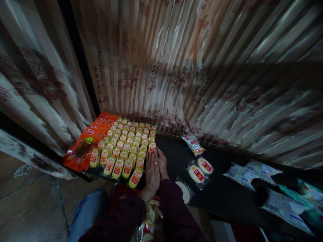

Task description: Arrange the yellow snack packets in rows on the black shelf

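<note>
Many curtain folds [176, 50]: pale, printed with red-brown pictures and characters; they fill the background behind the shelf, shadowed toward the upper right
Black shelf [212, 196]: long, flat, running left to right below the curtain; goods on it from end to end
Floor [32, 198]: dull, with dark seams; visible at lower left
Dark sleeves [174, 208]: both reach up from the bottom edge, wrists bare
Yellow packets [123, 144]: at the shelf's left part, standing in close rows; red-and-white labels; front row leans at uneven angles
Orange bags [85, 146]: overlapping in a file along the left side of the yellow packets; the nearest shows brown sticks
Blue denim leg [87, 213]: below the shelf's front edge, left of the sleeves
Blurred packs [285, 208]: far right of the shelf; silvery and green; print unreadable
Clear bag [148, 225]: under and between the forearms; contents partly hidden
Hands: left [152, 173] and right [163, 163] pressed together, fingers extended; against the right edge of the yellow packets, fingertips at the packets' side
White rounds [196, 173]: two wrapped, red-labelled, side by side right of the hands; another lies nearer the right sleeve
Red-and-white pouch [193, 144]: tilted, just behind the two rounds
</note>
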Demonstrator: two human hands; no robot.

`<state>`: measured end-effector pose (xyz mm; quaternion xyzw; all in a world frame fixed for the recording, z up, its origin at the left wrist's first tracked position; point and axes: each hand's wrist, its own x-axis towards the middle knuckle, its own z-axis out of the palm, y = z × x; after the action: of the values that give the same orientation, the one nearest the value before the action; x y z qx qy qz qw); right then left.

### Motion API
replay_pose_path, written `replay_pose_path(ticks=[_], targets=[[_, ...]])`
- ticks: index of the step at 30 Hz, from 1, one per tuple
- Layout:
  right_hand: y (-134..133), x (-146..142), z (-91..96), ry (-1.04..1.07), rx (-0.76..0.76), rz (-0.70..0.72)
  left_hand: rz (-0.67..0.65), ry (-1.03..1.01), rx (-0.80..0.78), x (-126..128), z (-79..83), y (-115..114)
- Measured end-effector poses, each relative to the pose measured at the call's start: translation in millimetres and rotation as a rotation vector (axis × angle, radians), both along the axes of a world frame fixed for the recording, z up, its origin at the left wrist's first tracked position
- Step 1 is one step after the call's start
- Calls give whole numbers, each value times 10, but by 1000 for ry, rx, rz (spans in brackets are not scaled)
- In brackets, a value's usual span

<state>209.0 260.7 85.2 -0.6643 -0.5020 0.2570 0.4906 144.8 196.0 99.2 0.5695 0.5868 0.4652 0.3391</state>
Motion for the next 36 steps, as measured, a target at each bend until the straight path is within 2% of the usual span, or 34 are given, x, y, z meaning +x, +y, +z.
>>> replay_pose_path(ticks=[12, 19, 25, 36], targets=[[28, 52, -42, 13, 36, 3, -6, -28, 39, 24, -38, -25], [36, 21, -64, 11, -4, -4, 0, -26, 44, 13, -82, -3], [-38, -11, -54, -31, 31, -95, 14, -36, 66, 8, -98, -21], [-244, 10, -82, 2, -6, -127, -9, -52, 84, -40, -12, -126]])
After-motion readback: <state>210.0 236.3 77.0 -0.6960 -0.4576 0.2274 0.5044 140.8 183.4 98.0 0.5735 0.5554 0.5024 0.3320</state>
